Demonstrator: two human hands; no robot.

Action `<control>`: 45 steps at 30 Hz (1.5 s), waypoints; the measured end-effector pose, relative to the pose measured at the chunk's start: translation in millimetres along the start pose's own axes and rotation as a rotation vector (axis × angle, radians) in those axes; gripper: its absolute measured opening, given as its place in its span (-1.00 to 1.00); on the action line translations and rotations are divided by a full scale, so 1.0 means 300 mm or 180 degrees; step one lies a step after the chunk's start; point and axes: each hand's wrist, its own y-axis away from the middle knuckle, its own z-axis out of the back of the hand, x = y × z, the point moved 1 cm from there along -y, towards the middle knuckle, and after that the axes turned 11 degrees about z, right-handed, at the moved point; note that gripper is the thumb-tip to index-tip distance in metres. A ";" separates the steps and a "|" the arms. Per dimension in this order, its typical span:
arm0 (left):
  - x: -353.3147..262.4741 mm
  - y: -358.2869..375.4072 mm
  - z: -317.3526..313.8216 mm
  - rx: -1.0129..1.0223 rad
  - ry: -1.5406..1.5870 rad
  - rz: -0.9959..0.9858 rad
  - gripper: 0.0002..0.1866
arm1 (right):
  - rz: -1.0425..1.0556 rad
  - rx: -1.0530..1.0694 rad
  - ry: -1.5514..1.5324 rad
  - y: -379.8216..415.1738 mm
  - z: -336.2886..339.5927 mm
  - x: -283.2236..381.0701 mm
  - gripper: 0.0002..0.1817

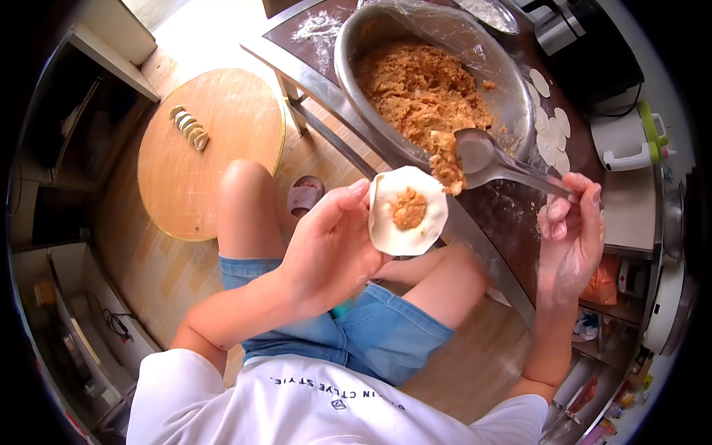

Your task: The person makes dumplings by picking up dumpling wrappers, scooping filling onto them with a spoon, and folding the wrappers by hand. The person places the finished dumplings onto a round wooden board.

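My left hand (334,248) holds a round dumpling wrapper (386,230) up on its fingers, with the thumb along the wrapper's edge. A small lump of orange-brown filling (409,208) sits in the wrapper's middle. Between thumb and fingers, my right hand (572,222) grips the handle of a metal spoon (482,157). More filling clings to the spoon's tip, close to the wrapper's upper right edge and over the rim of a large metal bowl (347,80). That bowl contains a big mass of the same filling (419,89).
Several loose wrappers (552,137) lie on the dark table (512,215) right of the bowl, near a white appliance with a green handle (630,137). Flour (319,33) dusts the table's far corner. On the left, a round wooden board (215,178) bears a row of several folded dumplings (190,127).
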 end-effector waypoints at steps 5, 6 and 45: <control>0.019 0.045 -0.007 0.0145 0.0320 0.0085 -0.49 | 0.1477 0.1236 0.1411 0.209 0.017 -0.045 -0.56; 0.020 0.056 -0.007 0.0104 0.0333 0.0098 -0.49 | 0.2563 0.1955 0.2232 0.222 0.027 -0.029 -0.67; 0.075 0.123 0.033 -0.0180 -0.0368 -0.0362 -0.56 | 0.2270 0.1619 0.1977 0.352 -0.059 0.068 -0.55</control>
